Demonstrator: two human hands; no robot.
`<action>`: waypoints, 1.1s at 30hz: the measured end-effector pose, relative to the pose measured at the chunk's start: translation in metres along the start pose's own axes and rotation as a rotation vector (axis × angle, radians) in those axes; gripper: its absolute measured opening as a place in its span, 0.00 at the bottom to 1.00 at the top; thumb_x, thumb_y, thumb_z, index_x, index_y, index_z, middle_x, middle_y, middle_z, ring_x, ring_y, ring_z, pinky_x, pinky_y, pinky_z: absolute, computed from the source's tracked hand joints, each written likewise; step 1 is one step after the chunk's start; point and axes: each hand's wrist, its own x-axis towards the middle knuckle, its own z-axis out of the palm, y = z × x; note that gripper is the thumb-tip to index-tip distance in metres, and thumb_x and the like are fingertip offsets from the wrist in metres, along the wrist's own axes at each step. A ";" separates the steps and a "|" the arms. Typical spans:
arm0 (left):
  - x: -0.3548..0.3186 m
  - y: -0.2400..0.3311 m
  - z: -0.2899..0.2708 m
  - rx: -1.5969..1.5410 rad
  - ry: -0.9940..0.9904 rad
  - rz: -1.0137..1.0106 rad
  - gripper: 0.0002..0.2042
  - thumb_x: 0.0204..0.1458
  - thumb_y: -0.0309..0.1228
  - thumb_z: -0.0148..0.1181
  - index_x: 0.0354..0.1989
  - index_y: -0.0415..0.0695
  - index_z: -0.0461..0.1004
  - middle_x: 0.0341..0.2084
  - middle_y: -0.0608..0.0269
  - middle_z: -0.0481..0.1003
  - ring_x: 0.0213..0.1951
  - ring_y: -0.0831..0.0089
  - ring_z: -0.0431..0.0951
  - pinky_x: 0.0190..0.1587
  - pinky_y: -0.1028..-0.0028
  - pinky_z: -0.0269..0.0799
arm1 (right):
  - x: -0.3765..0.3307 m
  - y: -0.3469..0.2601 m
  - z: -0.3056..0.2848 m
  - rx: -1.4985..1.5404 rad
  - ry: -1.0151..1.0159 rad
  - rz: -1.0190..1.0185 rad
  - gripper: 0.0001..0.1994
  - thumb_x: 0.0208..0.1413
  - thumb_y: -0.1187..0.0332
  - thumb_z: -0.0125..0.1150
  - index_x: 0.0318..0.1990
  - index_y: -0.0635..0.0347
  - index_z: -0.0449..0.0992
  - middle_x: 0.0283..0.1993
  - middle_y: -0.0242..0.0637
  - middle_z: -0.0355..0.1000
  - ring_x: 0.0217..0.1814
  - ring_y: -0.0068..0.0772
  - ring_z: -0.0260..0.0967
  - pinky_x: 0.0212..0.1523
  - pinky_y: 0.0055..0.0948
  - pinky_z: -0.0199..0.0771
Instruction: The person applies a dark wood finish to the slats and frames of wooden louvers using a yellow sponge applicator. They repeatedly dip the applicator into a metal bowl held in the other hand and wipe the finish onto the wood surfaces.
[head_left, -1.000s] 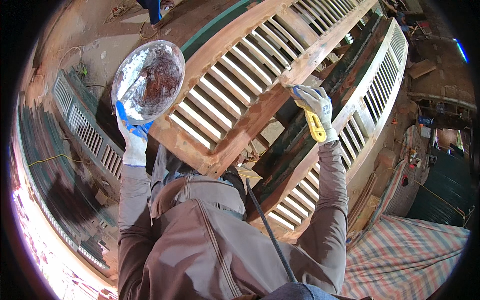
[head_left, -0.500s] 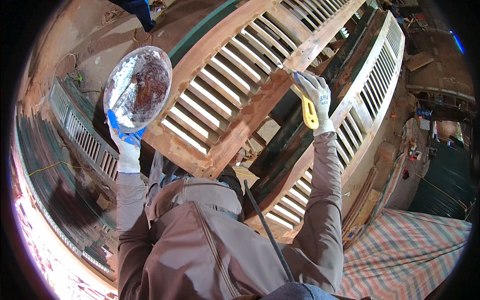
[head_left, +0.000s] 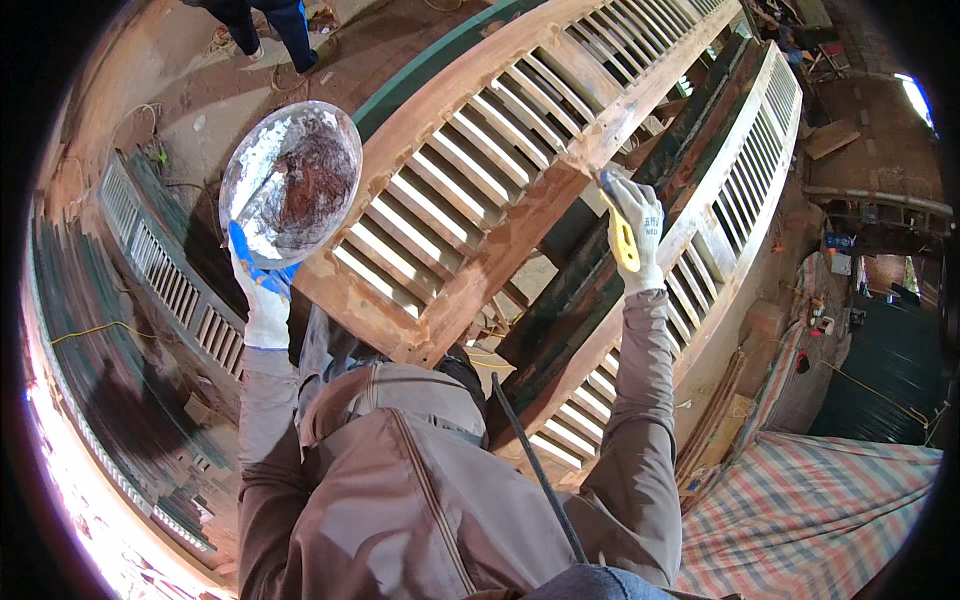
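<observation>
Slantwise, the shutter (head_left: 520, 225) runs far-right, just left of the right hand (head_left: 643, 225) — clamped round a scraper (head_left: 625, 242) — while the left hand (head_left: 264, 295) grips a bowl (head_left: 292, 185).

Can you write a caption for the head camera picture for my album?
Left hand holding a smeared bowl, right hand gripping a yellow tool beside a slatted wooden panel.

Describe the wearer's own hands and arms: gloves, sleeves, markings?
Left hand: white glove with blue coating on the fingers, thin blue cuff edge. Right hand: white glove, some blue around the fingers, dark print on the back. Both arms: long, plain grey-brown sleeves, wrinkled. No cables visible on them.
</observation>
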 end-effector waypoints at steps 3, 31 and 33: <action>-0.004 0.004 0.012 0.053 -0.011 -0.013 0.35 0.63 0.59 0.43 0.74 0.55 0.50 0.71 0.57 0.53 0.69 0.54 0.60 0.63 0.52 0.68 | 0.005 0.002 0.015 -0.047 0.033 0.009 0.19 0.52 0.66 0.59 0.53 0.45 0.78 0.54 0.25 0.77 0.50 0.34 0.71 0.49 0.35 0.68; -0.001 -0.001 -0.002 0.020 -0.044 -0.019 0.35 0.63 0.58 0.44 0.74 0.55 0.49 0.71 0.57 0.53 0.68 0.53 0.60 0.62 0.51 0.70 | 0.005 -0.038 0.020 -0.170 0.075 0.043 0.20 0.52 0.65 0.58 0.54 0.43 0.78 0.53 0.22 0.78 0.50 0.31 0.70 0.47 0.36 0.64; -0.001 -0.001 -0.002 0.031 -0.051 -0.006 0.35 0.63 0.58 0.45 0.74 0.55 0.48 0.71 0.57 0.53 0.69 0.53 0.60 0.61 0.50 0.70 | -0.001 -0.035 0.033 -0.225 0.022 0.024 0.20 0.52 0.66 0.58 0.54 0.43 0.78 0.54 0.22 0.77 0.50 0.30 0.70 0.47 0.35 0.64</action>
